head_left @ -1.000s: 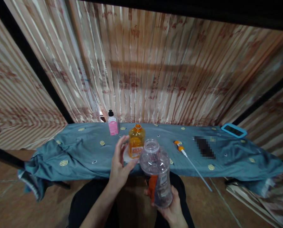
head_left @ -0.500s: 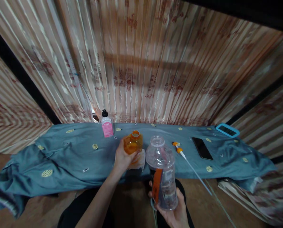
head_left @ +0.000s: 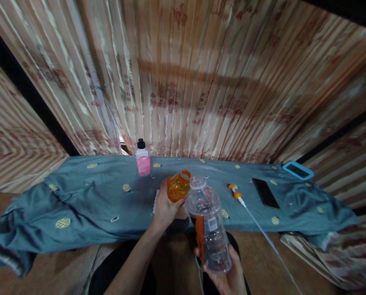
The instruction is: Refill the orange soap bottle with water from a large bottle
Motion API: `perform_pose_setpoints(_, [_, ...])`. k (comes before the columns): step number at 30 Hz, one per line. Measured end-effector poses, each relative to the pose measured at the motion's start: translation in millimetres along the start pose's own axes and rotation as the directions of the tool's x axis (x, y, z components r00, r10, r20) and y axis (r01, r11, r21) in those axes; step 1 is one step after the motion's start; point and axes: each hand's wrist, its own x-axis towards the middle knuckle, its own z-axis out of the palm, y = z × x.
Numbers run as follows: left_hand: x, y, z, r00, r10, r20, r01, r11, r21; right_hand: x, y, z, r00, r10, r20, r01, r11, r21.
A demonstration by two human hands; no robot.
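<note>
Mouths of the amber btl (head_left: pixel 176 190) and the clear btl (head_left: pixel 210 224) are now just beside each other. A sec ago the amber one stood on a white pad (head_left: pixel 181 213) w/ the L hand (head_left: pixel 163 209) open alongside; half a sec ago that hand had closed on it, and now the btl leans over, neck toward the clear one's. Clear btl stayed in the R hand (head_left: pixel 232 268) throughout. Means, in my judgement, the two necks are being lined up, w/ angle & steadiness mattering most. Can't tell for sure if the rims touch or if any liquid's passing; view's a bit blurred there.

Pose: L forearm runs up from the bottom edge, slanting R; fingers & thumb wrapped round the amber body, mouth left free. R hand is lower, palm under/behind the clear btl's base, fingers round its lower part; btl roughly upright, top tipped a little L, held at the table's near edge. So both hands occupied, one btl each, apart from each other.

Rest of the cloth-covered table (head_left: pixel 109 184): pink-label btl (head_left: pixel 144 165) w/ black cap, back L; orange-and-white pump (head_left: pixel 236 194) w/ long tube, R of the clear btl; then dark phone (head_left: pixel 265 193) & blue-framed device (head_left: pixel 298 171), far R.
</note>
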Motion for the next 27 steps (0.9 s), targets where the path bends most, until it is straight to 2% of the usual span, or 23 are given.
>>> perform_pose_setpoints(8, [4.4,-0.7,1.7,0.997,0.06,0.053,-0.056,0.996,-0.076,-13.9,-12.2,8.2,0.996,-0.072,-0.058,0.069,0.996,-0.055])
perform_pose_setpoints(13, [5.1,2.2,4.4,0.996,0.077,0.036,-0.075,0.996,-0.044,-28.5,-19.8,12.7,0.993,-0.056,-0.107,0.05,0.997,-0.057])
perform_pose_setpoints(23, [4.5,-5.0,7.8,0.995,0.1,0.028,-0.1,0.995,-0.021,-37.6,-29.7,15.7,0.997,-0.036,-0.067,0.029,0.994,-0.108])
perform_pose_setpoints(27, [4.2,-6.8,9.3,0.993,0.116,0.015,-0.116,0.993,-0.014,-39.4,-31.4,18.1,0.991,-0.084,-0.109,0.068,0.988,-0.138])
